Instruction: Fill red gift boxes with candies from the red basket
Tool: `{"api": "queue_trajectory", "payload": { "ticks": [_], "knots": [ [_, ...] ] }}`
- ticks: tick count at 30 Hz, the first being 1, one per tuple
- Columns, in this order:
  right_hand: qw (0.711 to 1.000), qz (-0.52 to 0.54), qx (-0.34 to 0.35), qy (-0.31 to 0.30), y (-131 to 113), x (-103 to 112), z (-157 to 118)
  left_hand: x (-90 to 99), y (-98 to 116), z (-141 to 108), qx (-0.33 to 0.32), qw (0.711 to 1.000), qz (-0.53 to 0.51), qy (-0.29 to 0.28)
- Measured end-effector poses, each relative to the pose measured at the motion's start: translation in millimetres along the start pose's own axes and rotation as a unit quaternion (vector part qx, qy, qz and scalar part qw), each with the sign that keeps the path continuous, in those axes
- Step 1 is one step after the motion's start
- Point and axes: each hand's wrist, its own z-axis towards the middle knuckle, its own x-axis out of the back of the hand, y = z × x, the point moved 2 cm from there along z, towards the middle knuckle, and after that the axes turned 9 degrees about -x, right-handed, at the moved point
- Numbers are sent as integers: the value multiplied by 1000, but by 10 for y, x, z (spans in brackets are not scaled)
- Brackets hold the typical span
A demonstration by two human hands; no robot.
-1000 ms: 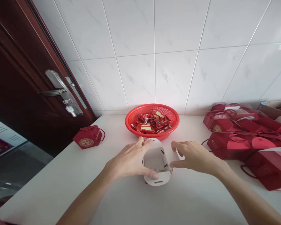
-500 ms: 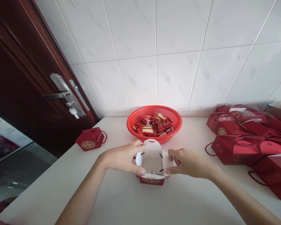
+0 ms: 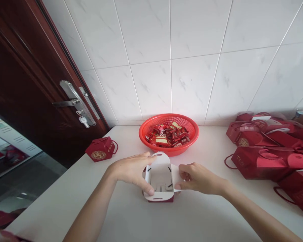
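A small gift box (image 3: 160,173), white inside and red outside, stands on the table with its top flaps apart. Ends of black cord show on its inner walls, and its inside looks bare. My left hand (image 3: 131,170) spans the box's left side, thumb on the near flap and fingers at the far flap. On the other side, my right hand (image 3: 197,178) pinches the right side flap between thumb and bent fingers. Just behind the box sits a red plastic basket (image 3: 143,134) holding several wrapped candies (image 3: 168,134).
A closed red gift box (image 3: 101,149) with a cord handle stands at the table's left. Several more red boxes (image 3: 265,161) crowd the right side. White tiles (image 3: 151,90) rise behind the table (image 3: 111,215); a dark door (image 3: 40,67) is at the left.
The box's near flap has tipped outward toward me, covering more of the red front. My right hand has shifted slightly left with the side flap. The view has turned a little.
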Motion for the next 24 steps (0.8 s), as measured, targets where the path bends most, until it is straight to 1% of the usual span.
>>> {"api": "queue_trajectory", "payload": {
  "ticks": [3,6,10,13,16,19,21,23,24],
  "knots": [
    [1000,-1,-14,9,-9,79,-19,-49,-44,63,2,999,-39,-2],
    [999,-4,-32,26,24,197,-52,-104,-52,147,-22,997,-69,34],
    [997,20,-38,61,138,362,-102,-163,-24,216,-28,994,-99,48],
    [995,46,-29,89,226,463,-128,-173,-4,212,-27,992,-115,48],
    [990,62,3,125,263,575,-123,-155,13,180,-29,990,-130,41],
    [980,87,39,174,254,734,-43,-114,35,145,-34,988,-149,37],
    [970,123,56,201,246,853,78,-74,38,132,-41,986,-154,49],
    [955,181,57,227,255,962,259,-22,13,139,-54,982,-160,85],
    [942,221,56,246,268,1008,365,9,-15,153,-60,978,-164,110]
  ]
}}
